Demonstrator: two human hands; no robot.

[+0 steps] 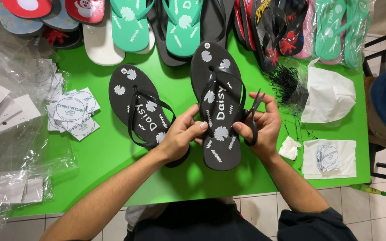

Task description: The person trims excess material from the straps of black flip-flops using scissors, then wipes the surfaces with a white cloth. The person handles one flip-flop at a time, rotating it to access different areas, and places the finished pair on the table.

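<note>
Holding one black sandal (220, 116) over the green table (108, 151), our left hand (179, 136) pinches its edge; our right hand (262, 122) grips scissors (252, 117); the other sandal (141, 109) waits beside it

This looks like a small workshop or packing station for footwear, possibly at the back of a shop. A bright green table (112, 156) fills the frame. Along the top edge lie rows of flip-flops (175, 27) in teal, black, white, red and pink, some bagged in clear plastic at the upper right. At the left sit a stack of round paper labels (70, 109) and clear plastic bags (5, 169). A bundle of black tag fasteners (287, 82) lies right of centre. A tiled floor (371, 214) shows at the lower right.
</note>
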